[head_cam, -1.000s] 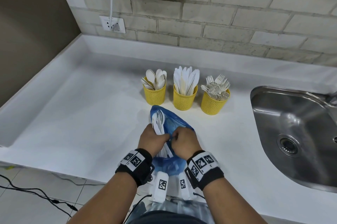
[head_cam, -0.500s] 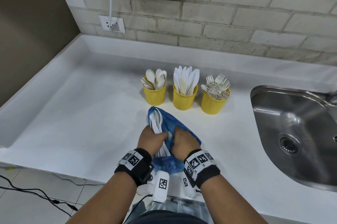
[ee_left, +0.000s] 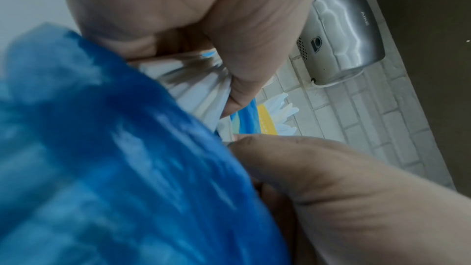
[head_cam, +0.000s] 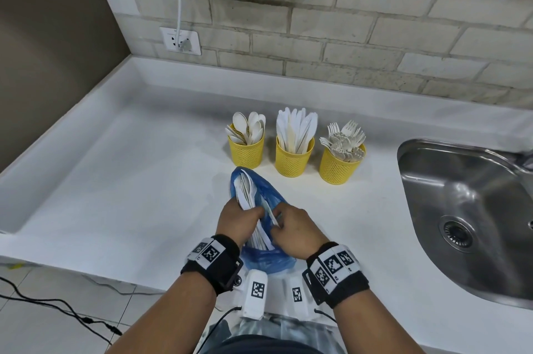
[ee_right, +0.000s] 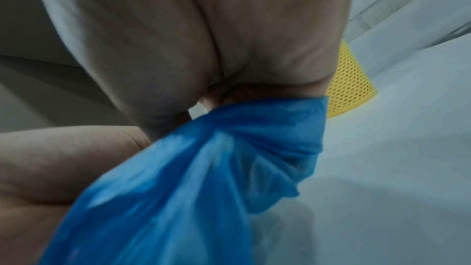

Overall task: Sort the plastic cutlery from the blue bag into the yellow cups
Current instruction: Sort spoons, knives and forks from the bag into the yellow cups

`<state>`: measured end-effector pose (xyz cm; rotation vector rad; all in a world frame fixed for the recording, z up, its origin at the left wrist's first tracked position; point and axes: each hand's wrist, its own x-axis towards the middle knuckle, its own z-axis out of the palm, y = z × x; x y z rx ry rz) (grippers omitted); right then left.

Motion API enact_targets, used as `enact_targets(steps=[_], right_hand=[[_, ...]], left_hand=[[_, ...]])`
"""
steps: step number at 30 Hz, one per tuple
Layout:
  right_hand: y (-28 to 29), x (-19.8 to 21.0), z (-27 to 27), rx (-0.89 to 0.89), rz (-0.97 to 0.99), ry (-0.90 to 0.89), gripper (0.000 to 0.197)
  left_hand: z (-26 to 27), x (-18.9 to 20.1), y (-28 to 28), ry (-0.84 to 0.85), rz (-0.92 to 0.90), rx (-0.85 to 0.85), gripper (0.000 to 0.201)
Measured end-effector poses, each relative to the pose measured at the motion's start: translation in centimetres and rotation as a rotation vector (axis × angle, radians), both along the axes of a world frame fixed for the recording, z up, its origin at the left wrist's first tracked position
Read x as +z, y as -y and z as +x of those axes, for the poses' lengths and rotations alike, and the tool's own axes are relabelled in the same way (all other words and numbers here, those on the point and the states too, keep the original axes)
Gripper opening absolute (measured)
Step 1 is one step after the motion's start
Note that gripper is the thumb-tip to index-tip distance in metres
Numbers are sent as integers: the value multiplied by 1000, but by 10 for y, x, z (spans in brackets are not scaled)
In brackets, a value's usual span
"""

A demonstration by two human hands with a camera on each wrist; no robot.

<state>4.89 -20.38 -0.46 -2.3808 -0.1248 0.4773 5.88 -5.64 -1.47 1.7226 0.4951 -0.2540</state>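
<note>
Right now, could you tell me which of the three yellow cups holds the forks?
The right-hand yellow cup, nearest the sink; the middle one holds knives, the left one spoons.

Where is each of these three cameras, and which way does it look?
Head: up high, facing down at the counter, yellow cups and sink; both forearms show.
Left wrist: along the left hand, which grips white cutlery.
Right wrist: along the right hand, which pinches one piece.
All share the blue bag.

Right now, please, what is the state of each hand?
Left hand: closed, grips a bundle of white plastic cutlery in the crumpled blue plastic bag.
Right hand: closed, pinches one white plastic piece at the bag.
</note>
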Motion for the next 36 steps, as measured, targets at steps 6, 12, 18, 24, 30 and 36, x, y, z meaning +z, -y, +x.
enact_targets(steps=[6, 12, 18, 24, 30, 36], right_hand=[[13, -1, -6, 105, 6, 12, 11], [15, 0, -7, -41, 196, 110, 10], [6, 6, -3, -231, 405, 181, 6], [-5, 8, -4, -340, 545, 227, 16], [-7, 7, -7, -292, 516, 294, 10], [-3, 10, -8, -186, 459, 329, 26]], left_hand=[[-1, 2, -1, 38, -27, 26, 24], [-2, 4, -1, 63, -94, 28, 23], [-3, 13, 5, 111, -237, -46, 3], [-4, 21, 6, 120, -451, -10, 8], [-4, 22, 8, 173, -468, -35, 19], [0, 18, 4, 160, -484, -39, 26]])
